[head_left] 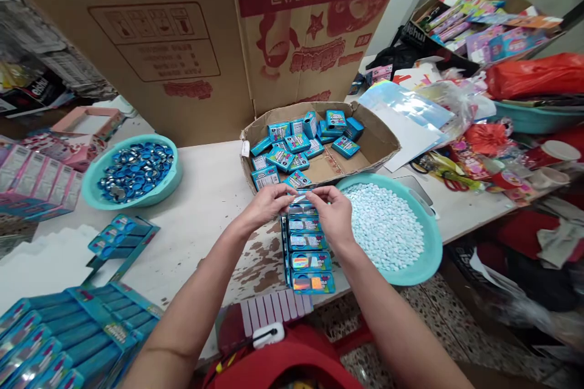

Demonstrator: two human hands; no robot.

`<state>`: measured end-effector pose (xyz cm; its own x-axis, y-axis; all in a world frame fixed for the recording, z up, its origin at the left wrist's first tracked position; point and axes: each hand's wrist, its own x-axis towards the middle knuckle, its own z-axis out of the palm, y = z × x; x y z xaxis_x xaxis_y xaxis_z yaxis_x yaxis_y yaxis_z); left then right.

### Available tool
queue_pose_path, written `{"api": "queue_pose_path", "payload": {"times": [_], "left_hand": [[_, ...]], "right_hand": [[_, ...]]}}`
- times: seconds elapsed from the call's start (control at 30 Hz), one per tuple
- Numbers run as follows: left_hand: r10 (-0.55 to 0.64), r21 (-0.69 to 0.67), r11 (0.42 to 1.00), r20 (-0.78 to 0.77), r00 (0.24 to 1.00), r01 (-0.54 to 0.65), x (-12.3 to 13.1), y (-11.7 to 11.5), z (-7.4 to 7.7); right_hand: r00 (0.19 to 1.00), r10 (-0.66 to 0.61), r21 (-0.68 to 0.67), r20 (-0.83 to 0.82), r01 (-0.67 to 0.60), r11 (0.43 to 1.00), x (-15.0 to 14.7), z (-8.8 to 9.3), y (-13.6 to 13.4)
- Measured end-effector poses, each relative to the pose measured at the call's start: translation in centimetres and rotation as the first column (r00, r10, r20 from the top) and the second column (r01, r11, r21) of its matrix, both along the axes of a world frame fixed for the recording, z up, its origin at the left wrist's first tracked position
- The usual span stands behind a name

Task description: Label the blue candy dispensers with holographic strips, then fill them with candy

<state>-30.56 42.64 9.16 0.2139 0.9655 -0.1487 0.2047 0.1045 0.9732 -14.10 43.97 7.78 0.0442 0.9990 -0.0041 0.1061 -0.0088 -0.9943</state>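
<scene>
Both hands pinch a blue box.

A stretch of bare white table is left open between the teal bowl of metal caps on the left and the blue display tray at the centre. The way forward is blocked by a low cardboard box of small blue packs, with a tall carton walled up behind it. The right side is closed off by a teal basin of white tablets, touching the tray. The near left corner is taken up by stacked blue trays.
</scene>
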Motion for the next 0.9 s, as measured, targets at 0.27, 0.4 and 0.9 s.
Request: {"api": "queue_pose_path", "payload": {"times": [0.27,0.4,0.9], "left_hand": [[0.041,0.117,0.993,-0.240,0.970,-0.013,-0.2,0.9,-0.9],[0.066,0.147,0.989,-0.347,0.936,-0.015,-0.6,1.2,-1.3],[0.358,0.193,0.934,-0.520,0.775,-0.301,2.7,-0.9,-4.7]], "right_hand": [[0.947,-0.120,0.095,0.298,0.096,0.991,-0.2,-2.0,1.3],[0.952,-0.090,0.079,0.293,0.069,0.994,-0.2,-2.8,1.9],[0.999,-0.003,-0.217,0.052,0.014,0.976,0.5,-5.5,3.3]]}}
